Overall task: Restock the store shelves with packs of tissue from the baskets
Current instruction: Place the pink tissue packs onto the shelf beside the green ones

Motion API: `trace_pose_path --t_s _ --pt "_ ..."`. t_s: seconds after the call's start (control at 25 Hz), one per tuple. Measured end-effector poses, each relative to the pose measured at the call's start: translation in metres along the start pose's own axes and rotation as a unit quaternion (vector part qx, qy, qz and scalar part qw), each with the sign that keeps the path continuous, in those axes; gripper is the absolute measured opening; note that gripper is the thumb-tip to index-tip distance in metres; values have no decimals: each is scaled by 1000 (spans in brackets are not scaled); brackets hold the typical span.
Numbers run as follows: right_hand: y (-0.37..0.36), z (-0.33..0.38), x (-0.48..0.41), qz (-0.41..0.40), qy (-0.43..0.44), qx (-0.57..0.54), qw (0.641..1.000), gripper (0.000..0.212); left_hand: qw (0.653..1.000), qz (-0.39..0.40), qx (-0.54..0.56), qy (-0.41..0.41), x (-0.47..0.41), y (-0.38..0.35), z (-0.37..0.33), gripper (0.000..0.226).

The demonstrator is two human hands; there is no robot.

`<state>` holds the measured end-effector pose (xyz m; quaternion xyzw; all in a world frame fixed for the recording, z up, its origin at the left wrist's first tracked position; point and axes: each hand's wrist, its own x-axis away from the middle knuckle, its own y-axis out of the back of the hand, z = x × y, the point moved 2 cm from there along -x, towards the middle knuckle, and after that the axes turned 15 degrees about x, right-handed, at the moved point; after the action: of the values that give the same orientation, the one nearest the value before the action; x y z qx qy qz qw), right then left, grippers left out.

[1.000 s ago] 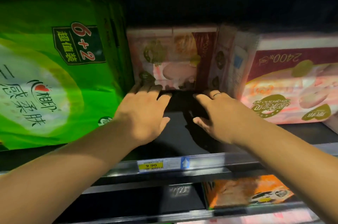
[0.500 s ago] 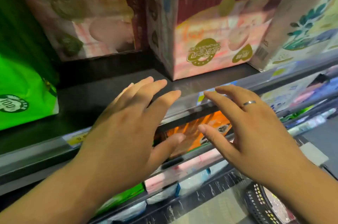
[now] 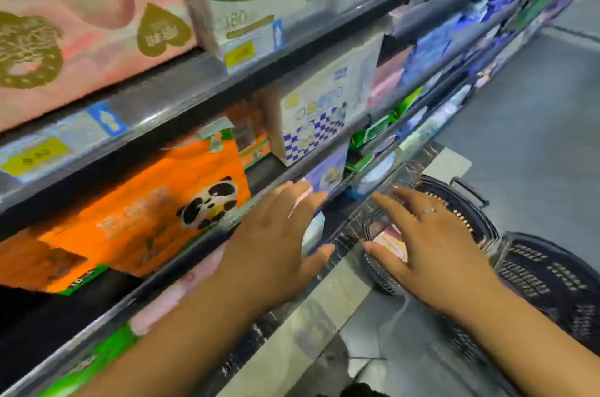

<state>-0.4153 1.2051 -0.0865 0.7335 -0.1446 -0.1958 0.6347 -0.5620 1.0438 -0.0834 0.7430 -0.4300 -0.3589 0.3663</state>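
— What surrounds us?
— Grey metal shelves [image 3: 181,85] full of tissue, an orange panda-printed pack [image 3: 156,211] by our left hand [image 3: 276,241]. A black plastic basket [image 3: 477,215] under our right hand [image 3: 431,244] holds a pink pack [image 3: 391,239].
— Our grip?
— Both spread, empty.

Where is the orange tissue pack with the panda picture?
The orange panda pack lies left of centre in the head view, on the shelf below the pink pack, left of the white blue-checked pack and the left hand.
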Motion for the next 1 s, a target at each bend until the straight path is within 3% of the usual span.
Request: trace_pose_path --t_s 0.24,0.52,0.84,1.0 --pt "-84 -118 19 54 -70 -11 996 69 996 79 34 10 -84 -114 -44 64" --pt "-169 -197 23 183 -160 -50 969 75 984 173 40 -22 -174 -216 -56 65" --pt "-279 -259 -39 299 -284 -130 902 75 938 339 58 -34 -298 -354 -9 73" --pt "-372 -284 -71 335 -374 -217 837 75 915 399 48 -43 -347 -458 29 74"
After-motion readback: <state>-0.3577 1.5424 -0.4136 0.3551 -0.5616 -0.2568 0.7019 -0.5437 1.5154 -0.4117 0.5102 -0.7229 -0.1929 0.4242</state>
